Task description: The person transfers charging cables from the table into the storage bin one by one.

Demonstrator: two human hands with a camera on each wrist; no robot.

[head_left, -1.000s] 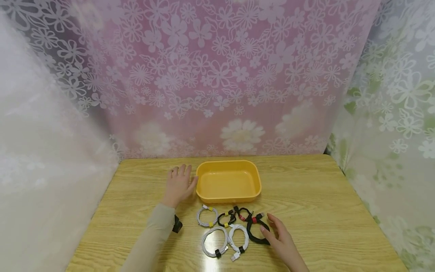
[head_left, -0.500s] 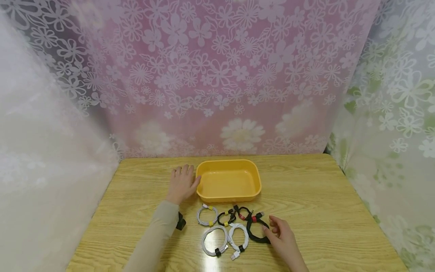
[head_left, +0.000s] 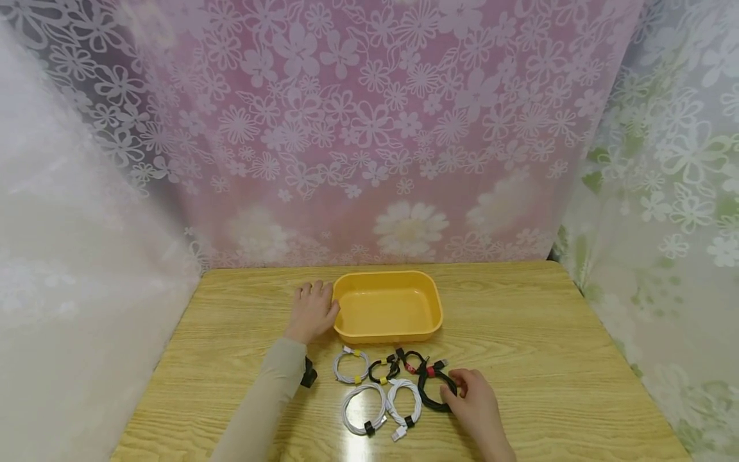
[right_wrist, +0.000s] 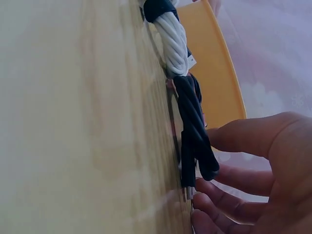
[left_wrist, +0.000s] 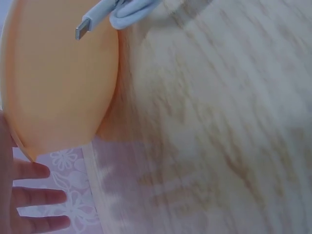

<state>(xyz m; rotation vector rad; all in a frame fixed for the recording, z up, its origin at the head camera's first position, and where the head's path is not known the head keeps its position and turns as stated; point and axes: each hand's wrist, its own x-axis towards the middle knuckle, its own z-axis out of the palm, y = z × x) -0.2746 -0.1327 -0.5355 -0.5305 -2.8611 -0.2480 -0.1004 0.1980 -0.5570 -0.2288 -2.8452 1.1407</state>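
My left hand [head_left: 310,314] rests at the left end of a yellow plastic bin [head_left: 388,337]. Its thumb lies over the rim; in the left wrist view three fingers [left_wrist: 39,196] stretch straight past the outer wall. To the right, my right hand [head_left: 479,405] holds the near right edge of a coiled black cable [head_left: 428,401]. That coil carries a red tie [head_left: 430,371]. In the right wrist view its bundled strands [right_wrist: 195,129] lie between the thumb [right_wrist: 243,136] and the curled fingers, low by the tabletop.
Left of the black coil lie two white cable coils [head_left: 417,399] [head_left: 347,417] with black ties. Behind them are a grey-white coil [head_left: 337,374] and a small black coil [head_left: 376,378] with yellow ties, plus another small black coil [head_left: 412,369]. Floral curtains [head_left: 404,160] surround the wooden table [head_left: 519,333].
My left hand has moved right onto the bin's rim, its thumb now over the edge. My right hand has come in from the right and closed its fingers on the black coil.
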